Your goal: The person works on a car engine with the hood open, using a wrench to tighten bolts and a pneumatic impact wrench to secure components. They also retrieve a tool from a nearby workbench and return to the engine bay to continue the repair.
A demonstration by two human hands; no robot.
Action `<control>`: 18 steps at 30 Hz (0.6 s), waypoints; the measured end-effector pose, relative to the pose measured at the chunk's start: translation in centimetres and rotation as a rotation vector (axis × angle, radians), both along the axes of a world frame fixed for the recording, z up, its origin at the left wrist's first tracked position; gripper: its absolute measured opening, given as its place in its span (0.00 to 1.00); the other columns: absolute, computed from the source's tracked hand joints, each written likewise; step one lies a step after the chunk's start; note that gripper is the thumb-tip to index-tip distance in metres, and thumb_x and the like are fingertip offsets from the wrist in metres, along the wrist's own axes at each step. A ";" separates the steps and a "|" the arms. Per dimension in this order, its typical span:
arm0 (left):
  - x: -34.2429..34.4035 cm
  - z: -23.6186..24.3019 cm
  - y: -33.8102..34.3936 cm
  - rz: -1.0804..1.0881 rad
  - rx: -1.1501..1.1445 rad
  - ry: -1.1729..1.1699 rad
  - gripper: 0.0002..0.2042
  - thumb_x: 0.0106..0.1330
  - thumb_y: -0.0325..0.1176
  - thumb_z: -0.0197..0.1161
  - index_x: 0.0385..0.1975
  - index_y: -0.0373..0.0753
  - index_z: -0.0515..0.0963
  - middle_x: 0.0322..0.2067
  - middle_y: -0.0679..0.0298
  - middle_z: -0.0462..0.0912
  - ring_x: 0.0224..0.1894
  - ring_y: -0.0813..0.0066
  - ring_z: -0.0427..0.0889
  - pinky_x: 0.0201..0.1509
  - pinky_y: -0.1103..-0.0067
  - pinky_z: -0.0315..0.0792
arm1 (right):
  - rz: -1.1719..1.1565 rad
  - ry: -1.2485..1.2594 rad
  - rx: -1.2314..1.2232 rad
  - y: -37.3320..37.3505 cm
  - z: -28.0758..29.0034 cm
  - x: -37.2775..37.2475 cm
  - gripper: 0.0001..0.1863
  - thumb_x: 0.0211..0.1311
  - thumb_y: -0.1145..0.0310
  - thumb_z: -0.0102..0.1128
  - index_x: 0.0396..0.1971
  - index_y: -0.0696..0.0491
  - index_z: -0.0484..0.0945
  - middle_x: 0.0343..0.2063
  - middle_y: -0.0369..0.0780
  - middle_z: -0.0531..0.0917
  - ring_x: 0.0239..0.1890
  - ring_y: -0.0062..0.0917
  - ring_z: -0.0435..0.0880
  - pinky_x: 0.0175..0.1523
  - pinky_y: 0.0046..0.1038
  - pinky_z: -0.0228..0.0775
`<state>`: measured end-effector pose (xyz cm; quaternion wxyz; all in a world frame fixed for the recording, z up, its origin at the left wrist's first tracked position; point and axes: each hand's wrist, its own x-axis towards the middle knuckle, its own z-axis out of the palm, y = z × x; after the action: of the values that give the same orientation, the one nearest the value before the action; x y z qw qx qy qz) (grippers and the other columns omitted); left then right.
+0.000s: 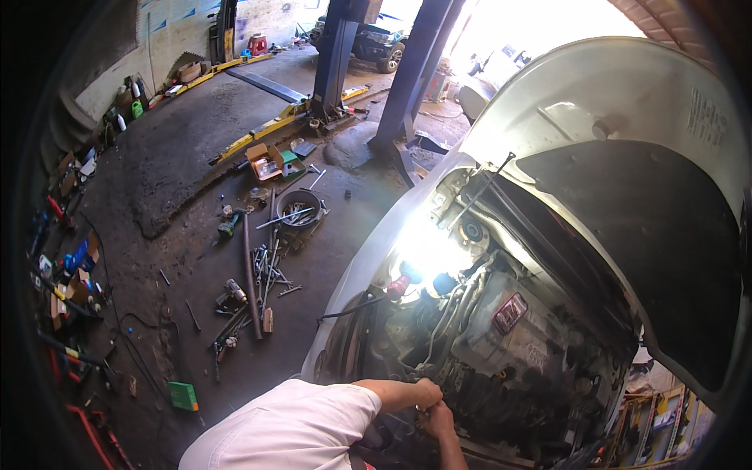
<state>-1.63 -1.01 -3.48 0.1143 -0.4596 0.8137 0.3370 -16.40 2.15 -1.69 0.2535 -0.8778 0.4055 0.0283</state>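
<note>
I am looking down into the open engine bay (501,352) of a white car (368,258), with the raised hood (627,157) standing over it to my right. Both of my hands are working at the lower front edge of the bay, low in the picture. My left hand (428,392), coming in on a bare forearm from a white sleeve (290,427), is sitting just above and slightly left of my right hand (439,419), whose forearm is rising from the lower edge. The two hands are lying close together, touching or nearly so, and both are appearing curled around some small part among the dark hoses and fittings; I cannot tell what that part is, nor whether the fingers are clamped on it or only resting against it. The work point is lying directly under the hands, at the near edge of the bay, with the engine cover (509,321) ahead and to the right, well apart from them. The left hand is the nearer of the two to the engine. A bright work light (427,251) is glaring farther ahead, above a red cap (398,287). To my left, loose tools (262,274) and a round pan (298,207) are lying on the concrete floor (180,172), well away from both hands, and a green box (183,395) is sitting nearer my sleeve.
</note>
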 end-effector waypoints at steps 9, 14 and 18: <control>-0.1 -0.1 0.0 0.002 -0.013 -0.023 0.24 0.52 0.42 0.77 0.51 0.47 0.83 0.49 0.61 0.85 0.53 0.59 0.83 0.51 0.63 0.78 | -0.007 -0.012 -0.005 0.0 -0.4 -0.2 0.20 0.50 0.65 0.71 0.45 0.51 0.79 0.42 0.47 0.82 0.46 0.45 0.82 0.47 0.44 0.76; -0.2 -0.4 -0.1 0.003 -0.008 -0.015 0.24 0.52 0.42 0.77 0.51 0.47 0.83 0.49 0.61 0.85 0.53 0.59 0.83 0.52 0.63 0.78 | -0.011 0.010 -0.023 0.0 -1.0 -0.4 0.21 0.49 0.65 0.71 0.45 0.51 0.79 0.41 0.46 0.82 0.45 0.44 0.82 0.47 0.43 0.76; -0.2 -0.4 0.0 0.005 -0.020 -0.025 0.24 0.51 0.41 0.77 0.50 0.47 0.83 0.49 0.61 0.85 0.53 0.60 0.83 0.51 0.63 0.78 | 0.009 -0.035 -0.055 0.1 -1.2 -0.3 0.21 0.47 0.64 0.72 0.44 0.50 0.79 0.39 0.45 0.83 0.45 0.43 0.82 0.47 0.44 0.76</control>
<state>-1.84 -1.01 -3.93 0.1191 -0.4670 0.8145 0.3231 -16.75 2.22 -2.93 0.2361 -0.8865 0.3979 0.0026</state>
